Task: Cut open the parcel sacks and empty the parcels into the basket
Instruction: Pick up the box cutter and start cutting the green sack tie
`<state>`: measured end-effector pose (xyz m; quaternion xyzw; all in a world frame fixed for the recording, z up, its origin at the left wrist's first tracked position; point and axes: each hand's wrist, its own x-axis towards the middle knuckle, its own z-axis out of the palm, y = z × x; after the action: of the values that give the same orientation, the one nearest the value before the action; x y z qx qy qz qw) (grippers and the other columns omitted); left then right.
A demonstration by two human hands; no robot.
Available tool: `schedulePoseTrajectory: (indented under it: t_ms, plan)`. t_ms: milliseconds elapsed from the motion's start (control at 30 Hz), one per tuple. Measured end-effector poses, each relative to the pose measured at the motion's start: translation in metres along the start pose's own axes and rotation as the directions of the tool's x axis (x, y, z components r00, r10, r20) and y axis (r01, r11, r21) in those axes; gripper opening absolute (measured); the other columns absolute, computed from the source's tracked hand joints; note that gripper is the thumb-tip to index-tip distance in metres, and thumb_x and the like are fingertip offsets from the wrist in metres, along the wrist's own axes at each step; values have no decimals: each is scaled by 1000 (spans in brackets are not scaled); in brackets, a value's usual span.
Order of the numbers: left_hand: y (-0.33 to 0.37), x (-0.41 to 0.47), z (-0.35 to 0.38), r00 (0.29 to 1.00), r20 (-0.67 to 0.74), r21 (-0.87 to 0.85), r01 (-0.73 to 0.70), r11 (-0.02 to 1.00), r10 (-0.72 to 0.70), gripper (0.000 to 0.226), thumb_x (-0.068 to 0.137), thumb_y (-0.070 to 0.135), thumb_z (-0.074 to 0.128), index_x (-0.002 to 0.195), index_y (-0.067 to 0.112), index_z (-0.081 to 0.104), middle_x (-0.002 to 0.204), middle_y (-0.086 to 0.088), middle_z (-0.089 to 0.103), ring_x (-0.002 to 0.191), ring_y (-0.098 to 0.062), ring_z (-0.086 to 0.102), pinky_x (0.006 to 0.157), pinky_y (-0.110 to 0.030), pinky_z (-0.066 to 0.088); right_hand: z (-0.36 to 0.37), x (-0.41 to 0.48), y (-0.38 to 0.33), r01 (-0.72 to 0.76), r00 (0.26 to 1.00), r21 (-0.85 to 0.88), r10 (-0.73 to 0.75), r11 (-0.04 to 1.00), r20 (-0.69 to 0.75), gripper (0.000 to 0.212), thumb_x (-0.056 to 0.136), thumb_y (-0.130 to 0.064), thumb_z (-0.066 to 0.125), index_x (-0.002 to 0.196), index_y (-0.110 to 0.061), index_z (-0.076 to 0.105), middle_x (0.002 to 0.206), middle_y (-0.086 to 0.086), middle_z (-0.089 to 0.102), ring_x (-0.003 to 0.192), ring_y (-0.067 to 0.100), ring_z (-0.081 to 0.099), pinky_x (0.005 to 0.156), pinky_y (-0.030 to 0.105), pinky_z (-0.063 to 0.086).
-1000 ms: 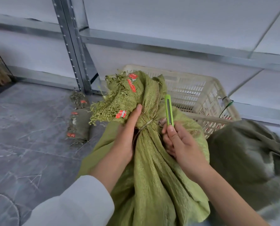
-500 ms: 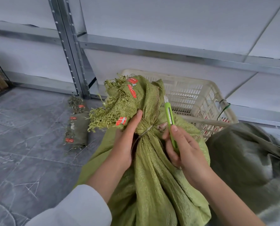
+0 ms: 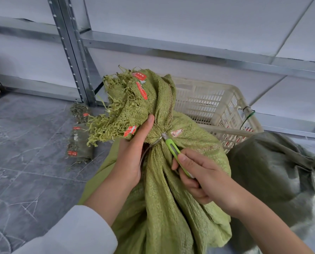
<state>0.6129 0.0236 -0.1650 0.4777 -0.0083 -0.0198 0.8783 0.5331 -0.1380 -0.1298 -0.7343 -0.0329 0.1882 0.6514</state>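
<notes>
A light green woven parcel sack [image 3: 171, 189] stands upright in front of me, its frayed top bunched and bound by a tie [image 3: 157, 141] at the neck. My left hand [image 3: 133, 154] grips the neck just below the frayed top, thumb pointing up. My right hand [image 3: 199, 176] holds a green utility knife [image 3: 174, 153], and its blade tip touches the tie. A cream plastic basket [image 3: 217, 107] sits behind the sack; what it holds is mostly hidden.
A darker grey-green sack [image 3: 274, 171] lies on the floor at the right. A folded sack [image 3: 79, 142] with red labels lies on the grey tiles at the left. Metal shelving [image 3: 74, 52] runs along the wall behind the basket.
My right hand has tilted the knife down from upright, and the blade now rests on the tie at the sack's neck. My left hand keeps its grip.
</notes>
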Motion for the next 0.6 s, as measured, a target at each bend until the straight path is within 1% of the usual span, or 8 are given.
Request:
schedulePoseTrajectory:
  t_ms: [167,300,367,433,500,567,600]
  plan:
    - [1,-2,2,1000,-22,-2,-6,1000,6,59,77,38,75,131,25,56,129,6,64,119,-18,60,108,-46,39,-3,-3,0,-46,999,-15,46,999,12,29,104,-32,37,97,-7,50,59,7,26,45,13,14,42,18,15]
    - [1,-4,3,999,-37,-1,7,1000,-7,63,75,41,78,132,27,55,129,6,64,119,-18,60,106,-46,41,-4,-5,2,-60,998,-28,60,998,18,30,104,-33,37,98,-6,50,59,7,26,46,13,14,43,18,15]
    - [-1,-4,3,996,-81,0,32,999,-32,71,69,47,82,131,27,56,126,7,65,116,-17,62,103,-45,44,-5,-4,3,-51,998,-14,51,999,26,30,104,-32,38,97,-5,50,59,8,25,46,13,13,43,18,15]
    - [-3,-5,6,984,-151,-5,90,996,-89,85,55,58,86,128,28,57,122,9,68,111,-16,65,99,-45,47,-6,-2,4,-45,999,-2,45,999,20,31,103,-32,38,95,-5,50,58,8,26,45,13,14,43,18,15]
    - [-5,-5,9,979,-177,15,101,995,-97,92,47,64,86,128,29,57,120,11,68,109,-15,66,97,-44,49,-6,1,5,-47,999,39,46,998,14,30,103,-31,39,91,-6,51,57,7,28,42,12,16,43,16,16]
    - [-5,-7,10,982,-179,59,69,996,-57,89,50,65,84,127,31,57,120,14,67,110,-11,65,98,-43,48,-6,3,6,-52,999,101,51,994,7,29,103,-29,40,87,-9,53,54,5,31,38,10,18,43,13,18]
    - [-6,-8,10,985,-170,94,28,995,-12,80,57,63,82,127,32,57,121,16,66,113,-9,63,100,-41,47,-7,4,6,-57,998,129,57,990,1,29,103,-28,41,85,-10,54,53,4,31,37,9,18,42,12,18]
